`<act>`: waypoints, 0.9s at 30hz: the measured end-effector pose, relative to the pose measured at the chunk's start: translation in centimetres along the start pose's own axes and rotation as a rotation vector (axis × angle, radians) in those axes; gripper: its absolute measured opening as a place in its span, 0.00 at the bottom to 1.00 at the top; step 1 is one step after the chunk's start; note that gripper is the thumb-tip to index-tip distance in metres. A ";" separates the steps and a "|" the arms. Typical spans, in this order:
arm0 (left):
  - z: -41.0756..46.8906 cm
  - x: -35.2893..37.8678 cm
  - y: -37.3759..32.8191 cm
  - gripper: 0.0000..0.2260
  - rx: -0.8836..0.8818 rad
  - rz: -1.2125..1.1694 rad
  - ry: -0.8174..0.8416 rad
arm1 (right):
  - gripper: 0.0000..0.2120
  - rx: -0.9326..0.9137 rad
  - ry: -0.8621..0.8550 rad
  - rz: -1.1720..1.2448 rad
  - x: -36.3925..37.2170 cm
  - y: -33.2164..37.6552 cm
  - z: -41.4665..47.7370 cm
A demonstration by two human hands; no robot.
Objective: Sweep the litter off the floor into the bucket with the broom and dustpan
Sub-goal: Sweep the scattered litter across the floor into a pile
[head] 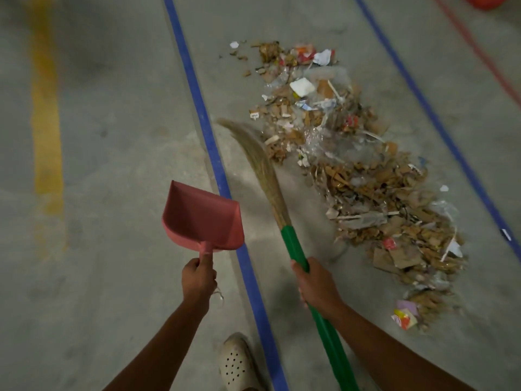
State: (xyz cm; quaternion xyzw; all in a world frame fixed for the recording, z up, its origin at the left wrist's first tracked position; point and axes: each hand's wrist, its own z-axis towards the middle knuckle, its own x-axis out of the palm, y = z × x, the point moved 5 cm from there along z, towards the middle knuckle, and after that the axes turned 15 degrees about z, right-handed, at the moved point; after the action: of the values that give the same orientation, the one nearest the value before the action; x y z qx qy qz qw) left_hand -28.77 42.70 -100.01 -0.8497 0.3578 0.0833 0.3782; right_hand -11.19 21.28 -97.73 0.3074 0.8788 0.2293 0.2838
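Observation:
My left hand [198, 280] grips the short handle of a pink dustpan [203, 218], held above the floor with its mouth facing away and nothing in it. My right hand [317, 286] grips the green handle of a broom [293, 244]. Its straw bristles [253, 153] curve up and left, ending beside the left edge of the litter. The litter [361, 176] is a long heap of cardboard scraps, paper and clear plastic running from the upper middle down to the right. An orange object [487, 1], possibly the bucket, shows at the top right corner.
The floor is grey concrete. A blue line [214, 153] runs between dustpan and broom, another blue line [439, 122] passes right of the heap. A yellow line [46, 122] lies at left, a red line [476, 49] at top right. My cream shoe [238, 362] stands below.

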 end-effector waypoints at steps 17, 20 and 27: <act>13.1 0.3 -9.3 0.24 0.030 0.198 -0.040 | 0.21 0.228 0.073 -0.170 5.4 3.8 16.4; 15.5 2.9 -11.9 0.22 0.046 0.247 0.022 | 0.19 0.265 -0.009 -0.125 3.2 3.8 19.4; 18.3 8.6 -19.4 0.16 0.128 0.349 0.101 | 0.20 0.308 -0.216 0.127 -2.6 5.0 22.7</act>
State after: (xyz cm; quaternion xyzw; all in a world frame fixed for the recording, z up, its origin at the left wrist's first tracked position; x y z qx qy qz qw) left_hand -7.12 59.76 -105.01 -0.7522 0.5226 0.0819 0.3928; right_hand 7.07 28.28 -110.55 0.4248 0.8468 0.0756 0.3109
